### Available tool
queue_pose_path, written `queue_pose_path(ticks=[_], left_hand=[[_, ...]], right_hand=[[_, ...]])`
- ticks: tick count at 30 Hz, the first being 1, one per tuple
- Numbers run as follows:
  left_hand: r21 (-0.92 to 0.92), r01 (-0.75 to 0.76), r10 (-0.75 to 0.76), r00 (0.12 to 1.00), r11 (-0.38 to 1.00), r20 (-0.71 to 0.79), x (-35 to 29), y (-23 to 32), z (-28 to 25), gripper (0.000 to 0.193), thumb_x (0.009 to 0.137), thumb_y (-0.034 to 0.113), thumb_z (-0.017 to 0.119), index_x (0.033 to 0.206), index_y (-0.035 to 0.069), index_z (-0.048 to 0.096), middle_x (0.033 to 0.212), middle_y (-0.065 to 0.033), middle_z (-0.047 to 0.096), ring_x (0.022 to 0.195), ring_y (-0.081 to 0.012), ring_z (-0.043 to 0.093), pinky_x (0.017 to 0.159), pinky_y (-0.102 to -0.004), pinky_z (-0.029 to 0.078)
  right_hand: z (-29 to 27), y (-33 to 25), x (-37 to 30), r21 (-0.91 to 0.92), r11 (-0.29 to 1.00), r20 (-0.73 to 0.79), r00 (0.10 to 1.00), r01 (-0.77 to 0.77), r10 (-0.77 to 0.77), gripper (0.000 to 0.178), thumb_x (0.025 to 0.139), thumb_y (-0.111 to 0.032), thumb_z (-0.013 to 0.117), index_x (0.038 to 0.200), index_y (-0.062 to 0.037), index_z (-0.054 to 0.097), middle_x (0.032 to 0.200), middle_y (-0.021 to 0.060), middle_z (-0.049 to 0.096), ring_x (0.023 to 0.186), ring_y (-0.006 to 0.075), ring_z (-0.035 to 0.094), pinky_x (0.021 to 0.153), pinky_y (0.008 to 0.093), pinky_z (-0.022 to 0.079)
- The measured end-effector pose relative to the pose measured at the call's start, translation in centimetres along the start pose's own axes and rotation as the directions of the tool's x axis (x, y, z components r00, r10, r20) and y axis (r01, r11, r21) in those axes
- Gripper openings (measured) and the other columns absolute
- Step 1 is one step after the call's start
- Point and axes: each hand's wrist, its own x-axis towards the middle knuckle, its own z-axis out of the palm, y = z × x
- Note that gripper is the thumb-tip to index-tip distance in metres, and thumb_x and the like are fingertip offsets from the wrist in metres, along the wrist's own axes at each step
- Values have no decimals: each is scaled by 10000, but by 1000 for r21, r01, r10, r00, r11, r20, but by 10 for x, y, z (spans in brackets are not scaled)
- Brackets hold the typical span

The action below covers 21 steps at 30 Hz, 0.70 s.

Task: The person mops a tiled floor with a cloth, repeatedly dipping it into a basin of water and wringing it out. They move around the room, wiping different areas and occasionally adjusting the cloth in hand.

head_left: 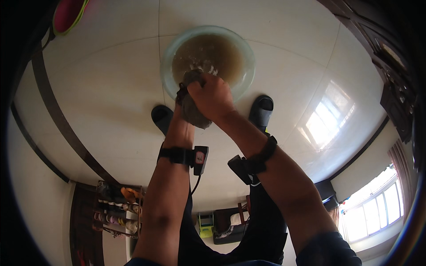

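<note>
A wet grey-brown cloth (194, 114) is bunched between my two hands, over the near rim of a pale green basin (167, 68). Murky brown water (217, 51) fills the basin, with splashes and bubbles just beyond the cloth. My right hand (212, 96) is closed in a fist around the cloth, whose folds stick out on both sides. Coming in from the left, my left hand (181, 98) grips the cloth too; its fingers are mostly hidden behind the cloth and my right hand.
Dark slippers (261, 113) are on my feet beside the basin on pale floor tiles (120, 80). A pink and green tub (69, 17) is at the far left. Dark carved furniture (386, 66) lines the right. A shoe rack (117, 210) stands at lower left. Black strapped devices (199, 159) circle both forearms.
</note>
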Motion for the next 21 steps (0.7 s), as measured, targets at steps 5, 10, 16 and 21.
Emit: queue_pose_path(ticks=[5, 10, 16, 21], left_hand=[[-45, 71, -72, 997, 996, -35, 8, -4, -4, 563, 1080, 427, 620, 1488, 47, 544, 1411, -97, 631, 1235, -226, 647, 1024, -382, 554], [355, -42, 152, 945, 934, -288, -2, -7, 22, 572, 1085, 445, 523, 1446, 4, 573, 1362, -134, 654, 1223, -257, 649, 1005, -394, 557], [568, -113, 327, 899, 815, -291, 14, 17, 38, 508, 1075, 316, 519, 1472, 0, 534, 1441, -139, 626, 1301, -277, 626, 1116, -402, 513], [716, 25, 379, 835, 698, -398, -1, 19, 47, 667, 1070, 444, 556, 1611, 117, 341, 1679, -135, 337, 1519, -412, 349, 1136, -652, 433]], right_hand=[[14, 22, 17, -169, 984, -142, 987, 56, -81, 308, 862, -316, 616, 906, -39, 742, 852, 263, 731, 830, 504, 712, 800, 560, 595], [-3, 54, 52, -564, 812, 13, 985, 150, -172, 376, 906, -363, 560, 979, -46, 749, 972, 244, 764, 936, 457, 741, 840, 545, 611], [-30, 82, 56, -367, 916, -140, 983, -164, 120, 442, 967, -396, 509, 1066, -21, 720, 1057, 271, 751, 1047, 476, 711, 965, 562, 548], [-25, 82, 34, -225, 961, -161, 979, -158, 123, 413, 980, -383, 529, 1047, -10, 692, 1036, 305, 731, 1024, 517, 689, 946, 588, 532]])
